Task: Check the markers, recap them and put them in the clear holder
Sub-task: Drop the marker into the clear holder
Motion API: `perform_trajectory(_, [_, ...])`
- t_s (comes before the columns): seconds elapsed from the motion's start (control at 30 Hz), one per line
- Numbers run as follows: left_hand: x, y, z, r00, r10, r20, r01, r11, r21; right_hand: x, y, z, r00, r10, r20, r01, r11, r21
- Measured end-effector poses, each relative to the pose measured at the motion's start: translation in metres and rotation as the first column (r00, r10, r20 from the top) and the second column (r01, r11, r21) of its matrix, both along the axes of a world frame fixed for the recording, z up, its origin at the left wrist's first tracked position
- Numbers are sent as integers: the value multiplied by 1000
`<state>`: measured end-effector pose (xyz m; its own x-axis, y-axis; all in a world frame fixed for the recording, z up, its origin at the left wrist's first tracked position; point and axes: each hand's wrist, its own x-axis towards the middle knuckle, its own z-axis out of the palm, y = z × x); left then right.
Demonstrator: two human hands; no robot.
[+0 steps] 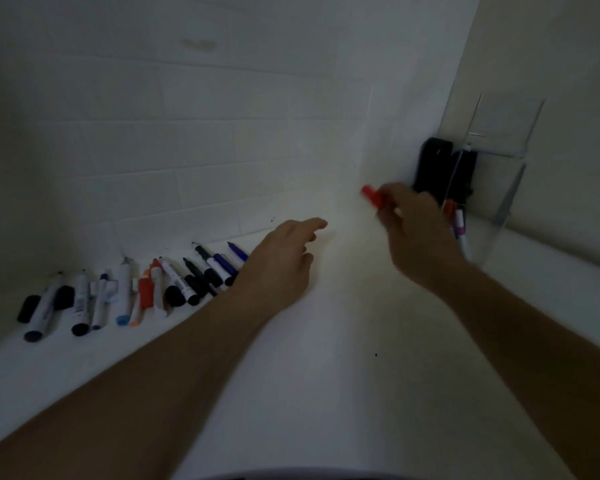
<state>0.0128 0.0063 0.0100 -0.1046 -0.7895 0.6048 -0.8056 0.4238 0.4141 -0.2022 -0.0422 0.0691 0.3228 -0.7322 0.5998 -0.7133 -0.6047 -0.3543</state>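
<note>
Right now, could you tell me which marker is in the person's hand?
The red marker, gripped by the right hand near the clear holder; the others lie in a row on the table.

Classroom or office, painted-block wall [194, 161], markers [146, 285]

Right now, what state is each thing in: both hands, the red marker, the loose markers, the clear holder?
Right hand: fingers curled round the red marker.
Red marker: held above the surface, blurred; cap end points left.
Left hand: open, holds nothing.
Loose markers: lying along the wall, several uncapped.
Clear holder: upright in the corner, a few markers inside.
</note>
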Motion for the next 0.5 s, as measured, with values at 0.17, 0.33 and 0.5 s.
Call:
perform_trajectory(0.17, [-21,4,-12,966,-117,231,139,987,-82,-54,-8,57,984,-115,137,143,965,-222])
perform_trajectory(0.33, [-45,11,-18,845,-237,479,369,907,-203,-90,-29,60,955,-279,-102,246,935,-254])
perform_trajectory(0.5, [-38,10,-19,875,-215,433,331,919,-213,-95,-29,38,852,-467,-236,422,880,-218])
